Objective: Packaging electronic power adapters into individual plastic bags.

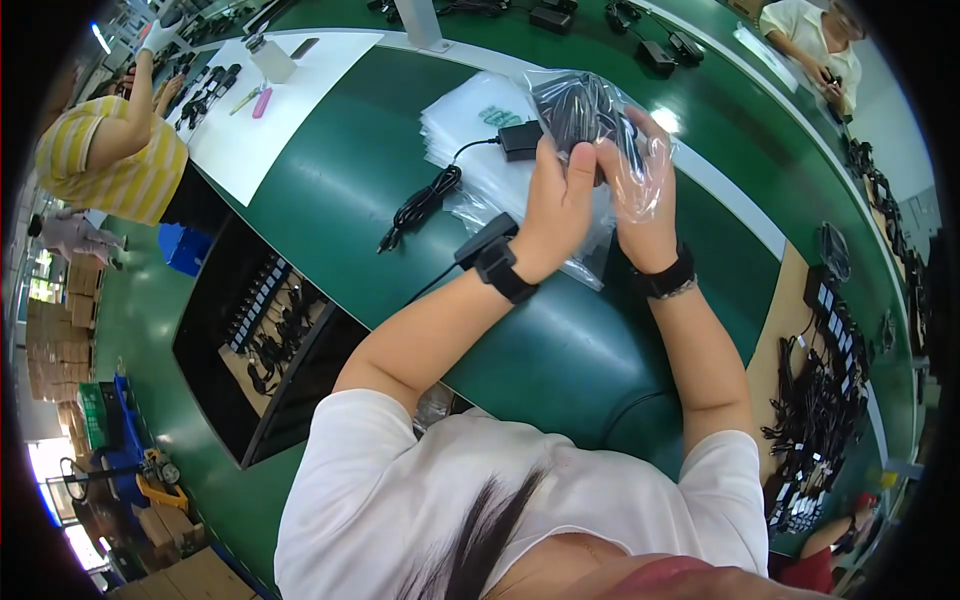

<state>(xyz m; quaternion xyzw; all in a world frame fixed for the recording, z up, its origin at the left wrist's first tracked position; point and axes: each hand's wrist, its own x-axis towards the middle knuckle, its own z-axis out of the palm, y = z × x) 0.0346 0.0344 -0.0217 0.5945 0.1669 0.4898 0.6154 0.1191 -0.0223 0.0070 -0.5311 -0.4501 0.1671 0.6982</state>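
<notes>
Both my hands are raised over the green table, closed around a clear plastic bag with a coiled black cable inside. My left hand presses the near left side of the bag with its thumb up. On the other side, my right hand grips with its fingers partly behind the film. Below the hands lies a stack of flat clear bags. A black power adapter rests on that stack, its bundled cable lying to the left on the table.
To the left stands a black bin with several adapters in rows. More adapters with bundled cables lie on cardboard at the right. A white sheet holds a jar. Other people work nearby.
</notes>
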